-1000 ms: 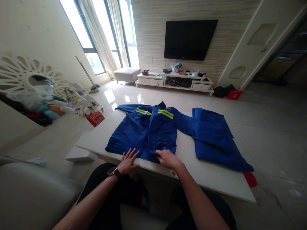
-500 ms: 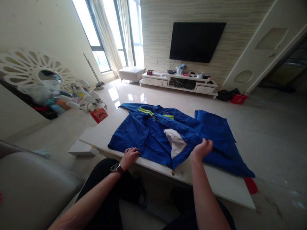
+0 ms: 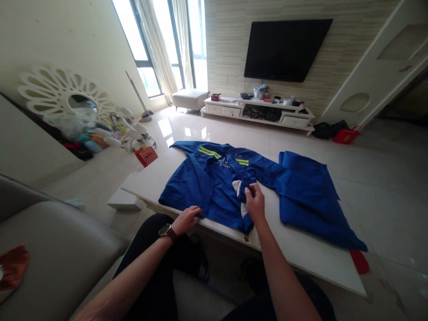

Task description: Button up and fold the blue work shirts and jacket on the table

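A blue work jacket with yellow-green stripes and printed lettering lies spread and open on a low white table. My right hand is closed on the jacket's right front edge, lifting it and bending it inward. White pocket lining shows beside those fingers. At the table's near edge my left hand, with a watch on its wrist, has its fingers closed on the jacket's bottom hem. Folded blue cloth lies to the right, touching the jacket's outstretched sleeve.
A white box stands on the floor left of the table. The grey sofa is at the near left. Bags and clutter surround a red patterned bag. A low TV cabinet stands along the far wall.
My right hand has moved left, carrying the jacket's front edge inward over the white lining and off the folded blue cloth. My left hand stays at the hem. The view has shifted slightly.
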A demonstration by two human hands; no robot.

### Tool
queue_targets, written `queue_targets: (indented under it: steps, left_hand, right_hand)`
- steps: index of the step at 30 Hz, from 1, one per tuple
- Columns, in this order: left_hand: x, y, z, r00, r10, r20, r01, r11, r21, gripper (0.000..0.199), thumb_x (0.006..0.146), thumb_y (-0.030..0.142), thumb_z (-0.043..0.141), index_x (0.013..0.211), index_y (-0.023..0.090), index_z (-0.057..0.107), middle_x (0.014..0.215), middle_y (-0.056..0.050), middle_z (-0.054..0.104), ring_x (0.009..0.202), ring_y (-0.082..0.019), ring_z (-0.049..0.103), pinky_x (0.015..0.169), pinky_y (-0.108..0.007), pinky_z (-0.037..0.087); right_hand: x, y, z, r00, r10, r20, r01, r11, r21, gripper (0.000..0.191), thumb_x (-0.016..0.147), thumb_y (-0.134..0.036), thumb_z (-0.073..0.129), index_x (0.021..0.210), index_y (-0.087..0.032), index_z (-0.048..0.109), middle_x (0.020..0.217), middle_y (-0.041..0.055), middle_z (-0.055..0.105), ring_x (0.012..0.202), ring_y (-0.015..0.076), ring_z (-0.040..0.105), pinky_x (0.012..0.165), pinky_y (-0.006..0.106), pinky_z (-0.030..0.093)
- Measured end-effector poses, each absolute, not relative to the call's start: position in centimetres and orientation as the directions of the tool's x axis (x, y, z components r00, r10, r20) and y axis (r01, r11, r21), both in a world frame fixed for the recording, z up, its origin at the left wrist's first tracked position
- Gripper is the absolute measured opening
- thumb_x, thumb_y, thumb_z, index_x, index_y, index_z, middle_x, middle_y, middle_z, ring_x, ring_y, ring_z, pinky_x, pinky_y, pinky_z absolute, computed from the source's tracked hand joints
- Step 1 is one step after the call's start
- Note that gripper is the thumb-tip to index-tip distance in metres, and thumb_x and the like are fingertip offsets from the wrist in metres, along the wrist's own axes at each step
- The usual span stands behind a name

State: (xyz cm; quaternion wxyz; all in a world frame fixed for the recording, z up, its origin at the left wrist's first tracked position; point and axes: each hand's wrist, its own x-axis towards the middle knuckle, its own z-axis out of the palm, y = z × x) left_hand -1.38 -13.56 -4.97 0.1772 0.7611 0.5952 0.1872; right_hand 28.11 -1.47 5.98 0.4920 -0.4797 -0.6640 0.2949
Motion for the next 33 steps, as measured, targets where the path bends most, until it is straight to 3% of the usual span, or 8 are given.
queue_targets:
  steps: [3, 6, 13, 16, 19, 22, 29, 33]
  left_hand:
    - [-1.3, -13.5, -5.2, 0.146, 0.986, 0.086, 0.863, -0.169, 0.476, 0.020, 0.093, 0.025, 0.061, 0.111, 0.026, 0.069, 0.115, -0.006, 0.065, 0.112, -0.023, 0.058, 0.098, -0.038, 0.047]
    - [-0.8, -13.2, -5.4, 0.096, 0.992, 0.081, 0.888, -0.123, 0.442, 0.015, 0.096, 0.026, 0.058, 0.101, 0.025, 0.071, 0.107, -0.006, 0.065, 0.108, -0.023, 0.057, 0.093, -0.038, 0.046]
    - [1.3, -12.5, -4.9, 0.014, 0.997, 0.076, 0.899, -0.046, 0.436, 0.021, 0.101, 0.026, 0.048, 0.091, 0.021, 0.066, 0.102, -0.007, 0.066, 0.101, -0.023, 0.057, 0.085, -0.038, 0.044]
    - [1.9, -12.3, -4.6, 0.005, 0.999, 0.038, 0.888, -0.022, 0.459, 0.008, 0.089, 0.018, 0.060, 0.092, 0.022, 0.066, 0.104, -0.008, 0.065, 0.104, -0.025, 0.055, 0.087, -0.038, 0.046]
    - [1.6, -12.2, -4.7, 0.026, 0.998, 0.056, 0.851, -0.052, 0.523, 0.023, 0.078, 0.008, 0.060, 0.095, 0.022, 0.067, 0.105, -0.008, 0.063, 0.105, -0.025, 0.055, 0.092, -0.038, 0.049]
    - [0.7, -12.0, -5.0, 0.011, 0.998, 0.059, 0.820, -0.043, 0.571, 0.026, 0.074, 0.005, 0.055, 0.091, 0.022, 0.066, 0.102, -0.008, 0.061, 0.103, -0.025, 0.056, 0.094, -0.039, 0.050]
    - [0.2, -12.0, -5.3, 0.069, 0.993, 0.093, 0.877, -0.105, 0.469, 0.044, 0.069, -0.007, 0.041, 0.094, 0.023, 0.064, 0.101, -0.008, 0.058, 0.101, -0.024, 0.053, 0.089, -0.037, 0.050]
    - [0.5, -11.9, -5.2, 0.059, 0.995, 0.086, 0.878, -0.093, 0.470, 0.043, 0.067, -0.007, 0.044, 0.092, 0.023, 0.063, 0.101, -0.008, 0.058, 0.101, -0.025, 0.053, 0.089, -0.037, 0.050]
  right_hand:
    - [26.2, -3.4, 4.8, -0.464, 0.846, 0.261, 0.469, 0.485, -0.738, 0.015, 0.093, -0.033, 0.053, 0.091, -0.022, 0.062, 0.084, 0.0018, 0.068, 0.079, 0.0176, 0.062, 0.075, 0.027, 0.042]
    - [24.6, -4.9, 3.2, -0.661, 0.746, 0.087, 0.568, 0.573, -0.591, 0.011, 0.091, -0.025, 0.057, 0.089, -0.023, 0.068, 0.088, 0.0031, 0.073, 0.083, 0.0188, 0.066, 0.074, 0.026, 0.040]
    - [23.4, -4.4, 0.5, -0.599, 0.800, -0.044, 0.631, 0.437, -0.641, 0.014, 0.089, -0.027, 0.064, 0.094, -0.023, 0.075, 0.084, 0.0024, 0.076, 0.078, 0.0175, 0.068, 0.072, 0.026, 0.042]
    - [23.5, -4.0, 0.2, -0.571, 0.820, -0.028, 0.607, 0.400, -0.687, 0.017, 0.088, -0.027, 0.064, 0.097, -0.021, 0.076, 0.080, 0.0022, 0.074, 0.073, 0.0171, 0.066, 0.070, 0.026, 0.044]
    - [23.9, -4.0, 0.0, -0.570, 0.822, -0.006, 0.573, 0.392, -0.720, 0.017, 0.088, -0.028, 0.063, 0.096, -0.020, 0.076, 0.076, 0.0014, 0.073, 0.070, 0.0170, 0.065, 0.070, 0.027, 0.044]
    - [24.4, -4.0, 0.1, -0.562, 0.827, 0.006, 0.566, 0.390, -0.726, 0.018, 0.089, -0.030, 0.061, 0.095, -0.021, 0.076, 0.074, 0.0010, 0.071, 0.069, 0.0172, 0.064, 0.070, 0.027, 0.044]
    - [24.7, -4.0, 0.7, -0.549, 0.836, 0.020, 0.536, 0.371, -0.759, 0.017, 0.088, -0.030, 0.061, 0.093, -0.021, 0.075, 0.077, 0.0018, 0.072, 0.072, 0.0179, 0.067, 0.071, 0.028, 0.047]
    - [24.8, -4.1, 0.9, -0.553, 0.833, 0.020, 0.545, 0.381, -0.747, 0.017, 0.088, -0.029, 0.061, 0.093, -0.022, 0.075, 0.078, 0.0021, 0.073, 0.073, 0.0180, 0.067, 0.072, 0.027, 0.048]
